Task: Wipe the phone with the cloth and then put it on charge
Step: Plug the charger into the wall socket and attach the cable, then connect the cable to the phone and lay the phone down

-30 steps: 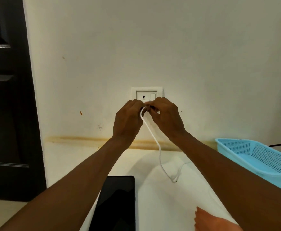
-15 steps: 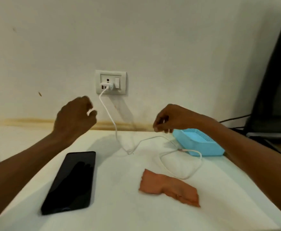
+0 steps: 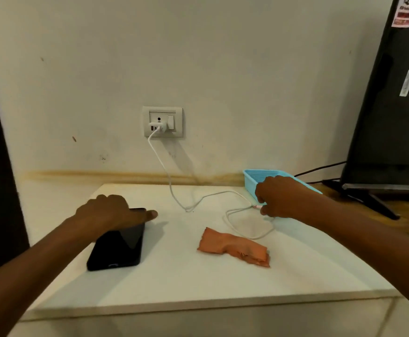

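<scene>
1. Head view, nearest first: white table [image 3: 198,283], front edge closest to the camera, both forearms reaching in over it.
2. Black phone [image 3: 117,244] lying flat, screen up, on the left part of the table, its port end toward the camera by the look of it.
3. Orange cloth [image 3: 233,246] crumpled and let go, right of the phone and well apart from it; touched by neither hand.
4. Left hand [image 3: 112,211] palm down over the phone's far end, fingers spread and mostly flat, thumb pointing right; resting on it rather than clearly gripping, so no firm hold to report.
5. Right hand [image 3: 280,199] farther right, fingers pinched together on the free plug end of the white cable [image 3: 171,188], just in front of the blue basket [image 3: 259,177].
6. Farthest: charger [image 3: 158,126] seated in the wall socket [image 3: 162,121], cable hanging down from it to the table in loose loops.
7. Step in hand, as a judgement: wiping over, charging under way, wall end done.
8. Next move: steadying or lifting the phone, turning its port toward the plug, lining up the connector squarely and pushing it home without dragging the slack across the cloth.
</scene>
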Motion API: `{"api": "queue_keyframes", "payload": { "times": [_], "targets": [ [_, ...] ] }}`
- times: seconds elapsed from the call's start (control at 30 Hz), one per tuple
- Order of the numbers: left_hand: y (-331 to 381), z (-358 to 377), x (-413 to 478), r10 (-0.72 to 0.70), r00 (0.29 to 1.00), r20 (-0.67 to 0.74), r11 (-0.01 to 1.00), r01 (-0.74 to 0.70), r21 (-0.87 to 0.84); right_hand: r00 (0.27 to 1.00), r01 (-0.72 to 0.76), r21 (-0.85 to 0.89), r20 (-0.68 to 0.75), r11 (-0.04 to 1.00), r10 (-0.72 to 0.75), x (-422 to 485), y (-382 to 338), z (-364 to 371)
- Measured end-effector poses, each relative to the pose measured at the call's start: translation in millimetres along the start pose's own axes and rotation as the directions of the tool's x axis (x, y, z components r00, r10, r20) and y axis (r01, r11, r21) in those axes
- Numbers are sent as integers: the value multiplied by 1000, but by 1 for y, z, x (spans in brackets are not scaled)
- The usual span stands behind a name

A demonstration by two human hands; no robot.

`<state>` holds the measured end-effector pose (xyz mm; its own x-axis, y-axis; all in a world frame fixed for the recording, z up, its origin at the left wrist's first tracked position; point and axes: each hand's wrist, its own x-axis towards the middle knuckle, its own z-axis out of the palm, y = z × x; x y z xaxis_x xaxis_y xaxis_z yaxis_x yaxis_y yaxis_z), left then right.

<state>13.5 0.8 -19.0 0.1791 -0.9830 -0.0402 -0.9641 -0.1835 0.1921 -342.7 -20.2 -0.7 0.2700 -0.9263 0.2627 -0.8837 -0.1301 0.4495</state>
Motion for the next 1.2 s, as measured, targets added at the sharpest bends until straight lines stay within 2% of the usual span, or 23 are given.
{"api": "queue_keyframes", "payload": {
  "times": [0.07,0.27,0.43,0.53,0.6,0.63,0.7,0.77,0.8,0.87,0.93,0.97,1.03,1.1,1.13,1.2],
  "targets": [
    [4,5,-6,-1,1000,2,1000,1,17,999,-42,-2,30,999,42,-2,-6,2],
    [5,14,-2,-28,999,-39,999,30,45,982,-165,149,112,975,149,-12,-20,0],
    [7,14,0,-58,998,-23,993,55,-107,975,-213,210,111,954,193,-20,-21,-3],
    [7,15,-2,-72,994,-78,981,57,-186,955,-293,308,133,905,264,-17,-18,-9],
    [5,14,-3,-91,989,-118,971,62,-231,928,-372,456,216,808,305,-9,-14,-15],
    [4,13,-2,-98,986,-136,964,60,-259,908,-419,554,274,720,317,-4,-11,-20],
    [-1,8,0,-102,983,-150,939,45,-342,856,-511,731,386,452,344,4,-6,-30],
    [-5,2,2,-110,988,-109,872,43,-487,824,-534,825,459,184,332,6,-2,-40],
    [-7,-1,3,-109,992,-69,810,48,-585,823,-516,854,475,62,310,6,-2,-45],
    [-10,-6,4,-73,997,3,619,48,-784,840,-456,877,480,-152,254,4,0,-52],
    [-10,-10,2,-39,997,69,370,79,-926,866,-401,865,465,-301,184,1,-2,-58],
    [-10,-12,1,-16,994,104,236,105,-966,881,-377,860,448,-344,153,1,-5,-60],
    [-9,-17,-2,32,989,145,-33,146,-989,909,-325,874,394,-361,135,3,-14,-65],
    [-10,-20,-4,89,984,155,-280,174,-944,927,-270,913,332,-307,174,5,-24,-70],
    [-10,-20,-6,119,981,152,-383,186,-905,935,-249,930,303,-271,182,6,-30,-73],
    [-8,-19,-9,152,980,129,-510,190,-839,958,-205,953,242,-223,153,6,-43,-77]
  ]
}}
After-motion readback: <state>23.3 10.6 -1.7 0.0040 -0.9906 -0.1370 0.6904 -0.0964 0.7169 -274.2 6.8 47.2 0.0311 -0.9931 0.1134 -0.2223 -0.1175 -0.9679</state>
